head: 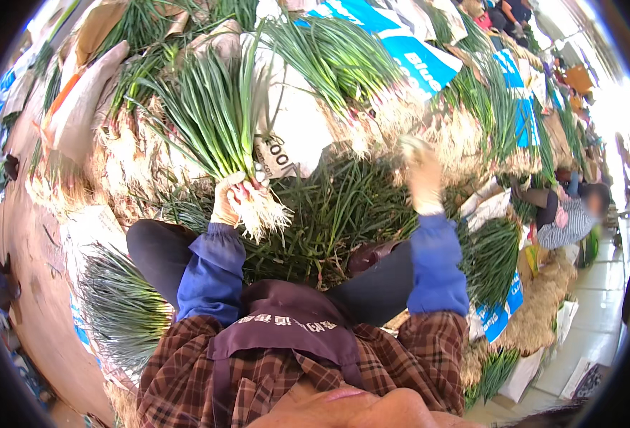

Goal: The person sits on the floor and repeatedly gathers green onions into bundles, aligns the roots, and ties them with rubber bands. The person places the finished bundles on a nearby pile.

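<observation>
My left hand [226, 199] grips a bunch of green onions [213, 117] near the base. Its leaves point away from me and its pale roots hang toward my lap. Motion blurs my right hand [423, 174], raised to the right beside the roots of a pile of green onions [366, 69]. Whether its fingers hold anything is not clear. Loose green leaves [331, 214] cover the ground between my legs, below both hands. Behind the held bunch lies a white sack [293, 107] with printing on it.
More green onions [125, 305] lie at my left, and another bundle [491, 257] lies at my right. Blue-and-white printed packaging [416, 61] is among the far piles. A person in a striped top [569, 222] sits at the right. Bare floor [37, 267] runs along the left.
</observation>
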`<state>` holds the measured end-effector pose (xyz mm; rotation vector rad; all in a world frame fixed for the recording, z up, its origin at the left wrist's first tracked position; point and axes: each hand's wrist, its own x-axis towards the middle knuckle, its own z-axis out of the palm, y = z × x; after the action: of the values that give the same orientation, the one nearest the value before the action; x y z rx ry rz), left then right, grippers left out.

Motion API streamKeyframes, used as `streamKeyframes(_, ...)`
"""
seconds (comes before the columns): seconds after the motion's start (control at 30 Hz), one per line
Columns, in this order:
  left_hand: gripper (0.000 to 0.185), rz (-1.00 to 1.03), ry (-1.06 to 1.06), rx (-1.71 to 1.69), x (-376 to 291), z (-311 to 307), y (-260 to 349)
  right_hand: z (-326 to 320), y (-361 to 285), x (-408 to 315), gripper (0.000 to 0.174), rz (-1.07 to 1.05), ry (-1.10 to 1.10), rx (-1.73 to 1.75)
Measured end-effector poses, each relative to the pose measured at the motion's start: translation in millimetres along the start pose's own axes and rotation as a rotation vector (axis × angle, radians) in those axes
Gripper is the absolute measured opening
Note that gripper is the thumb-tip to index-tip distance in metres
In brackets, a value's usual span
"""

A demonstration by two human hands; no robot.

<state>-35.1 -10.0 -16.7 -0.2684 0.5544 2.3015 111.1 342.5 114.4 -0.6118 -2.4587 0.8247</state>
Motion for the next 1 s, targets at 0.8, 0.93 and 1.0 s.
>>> streamKeyframes(0.8, 0.029, -0.197, -0.159, -0.142, -40.1, 31.0, -15.0, 152.7, -75.7, -92.3, 0.040, -0.204, -0.365, 0.078)
streamKeyframes(0.93, 0.032, -0.156, -0.198, -0.083, -46.9, 36.2, -26.3, 161.5, -80.3, -120.2, 0.029, 0.120, -0.213, 0.358)
streamKeyframes(1.0, 0.044, -0.147, -0.204, -0.243, -40.0, 14.8, -30.2, 177.9, -54.9, -110.8, 0.020, 0.121, 0.083, 0.498)
